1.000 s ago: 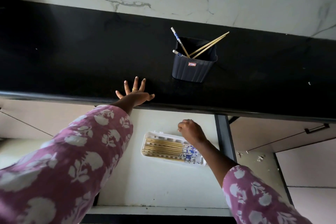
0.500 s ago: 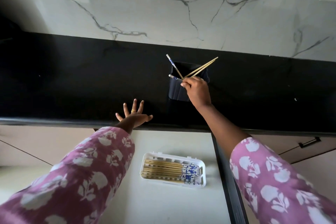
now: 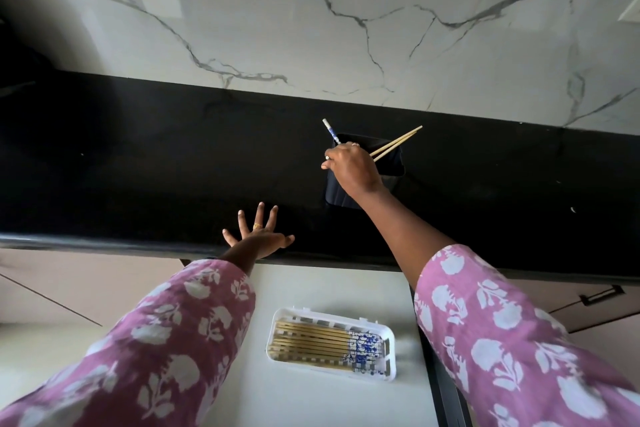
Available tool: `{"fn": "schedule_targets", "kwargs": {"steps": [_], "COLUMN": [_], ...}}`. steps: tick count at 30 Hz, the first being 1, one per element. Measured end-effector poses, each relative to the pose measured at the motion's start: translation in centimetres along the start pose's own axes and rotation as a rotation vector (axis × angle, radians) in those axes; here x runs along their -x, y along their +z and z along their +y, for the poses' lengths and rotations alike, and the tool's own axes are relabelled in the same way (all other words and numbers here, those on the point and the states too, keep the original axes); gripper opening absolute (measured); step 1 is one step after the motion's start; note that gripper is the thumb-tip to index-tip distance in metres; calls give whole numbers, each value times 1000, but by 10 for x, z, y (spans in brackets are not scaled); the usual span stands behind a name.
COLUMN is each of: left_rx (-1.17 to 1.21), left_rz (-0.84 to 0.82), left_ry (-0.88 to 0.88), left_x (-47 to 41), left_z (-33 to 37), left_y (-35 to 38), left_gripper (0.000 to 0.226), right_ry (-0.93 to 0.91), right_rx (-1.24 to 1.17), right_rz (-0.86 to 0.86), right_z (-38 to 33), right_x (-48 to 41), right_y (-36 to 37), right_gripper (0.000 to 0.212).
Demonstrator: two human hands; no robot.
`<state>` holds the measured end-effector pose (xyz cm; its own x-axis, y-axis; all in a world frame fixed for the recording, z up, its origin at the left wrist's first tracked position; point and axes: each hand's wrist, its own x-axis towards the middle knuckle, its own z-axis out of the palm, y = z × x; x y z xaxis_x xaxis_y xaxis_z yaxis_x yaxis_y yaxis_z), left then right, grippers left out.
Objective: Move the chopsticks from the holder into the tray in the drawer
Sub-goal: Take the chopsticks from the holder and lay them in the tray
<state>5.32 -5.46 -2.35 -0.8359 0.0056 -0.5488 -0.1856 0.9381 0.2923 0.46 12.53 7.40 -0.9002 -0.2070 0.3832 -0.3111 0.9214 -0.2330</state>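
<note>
Centre frame, the right hand (image 3: pixel 349 170) curls over the dark holder (image 3: pixel 393 165) on the black worktop (image 3: pixel 138 166), fingers closed on a blue-patterned chopstick (image 3: pixel 330 130). Two wooden chopsticks (image 3: pixel 398 142) jut right of it. The left hand (image 3: pixel 258 237) lies flat, fingers spread, on the worktop's edge. Lower centre, the white tray (image 3: pixel 322 315) in the open drawer (image 3: pixel 311 399) already holds a row of chopsticks (image 3: pixel 311 340), so few seem left. The holder's inside is hidden.

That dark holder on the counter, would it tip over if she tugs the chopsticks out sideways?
Possibly. The holder looks like a small, thin-walled tub, so probably light. The chopsticks lean out past its rim, which would lever it if dragged sideways. Only the right hand is at it; the left hand rests on the counter, not steadying it.
</note>
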Motion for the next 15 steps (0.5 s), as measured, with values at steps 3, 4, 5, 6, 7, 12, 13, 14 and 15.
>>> {"fn": "schedule_targets", "kwargs": {"steps": [3,4,5,6,7,12,13,14,15], "left_rx": [0,3,2,2,2,111,159,244,417], "left_rz": [17,17,15,16,25,33,22,1,-21], "left_ry": [4,7,11,11,14,3,-4,-3,-1], "left_x": [-1,-1,-2,-2,0,0,1,3,6], "left_z": [0,0,0,-1,-2,-3,1,7,16], "left_y": [1,1,1,4,4,-3,-9,-18,-26], "left_gripper": [79,79,79,79,79,75,72,68,64], "right_ry": [-38,-41,-38,-26,-14,2,21,56,111], "right_rx": [-8,-12,-28,-48,-63,-189,-214,-255,-327], "right_rz": [151,210,268,322,380,614,659,709,758], "right_z": [0,-1,0,0,0,-3,-2,-1,-1], "right_x": [2,2,1,2,4,17,20,22,26], "right_y": [-13,-19,-25,-30,-39,-89,-99,-108,-115], "right_gripper": [19,18,18,17,17,18,19,19,19]}}
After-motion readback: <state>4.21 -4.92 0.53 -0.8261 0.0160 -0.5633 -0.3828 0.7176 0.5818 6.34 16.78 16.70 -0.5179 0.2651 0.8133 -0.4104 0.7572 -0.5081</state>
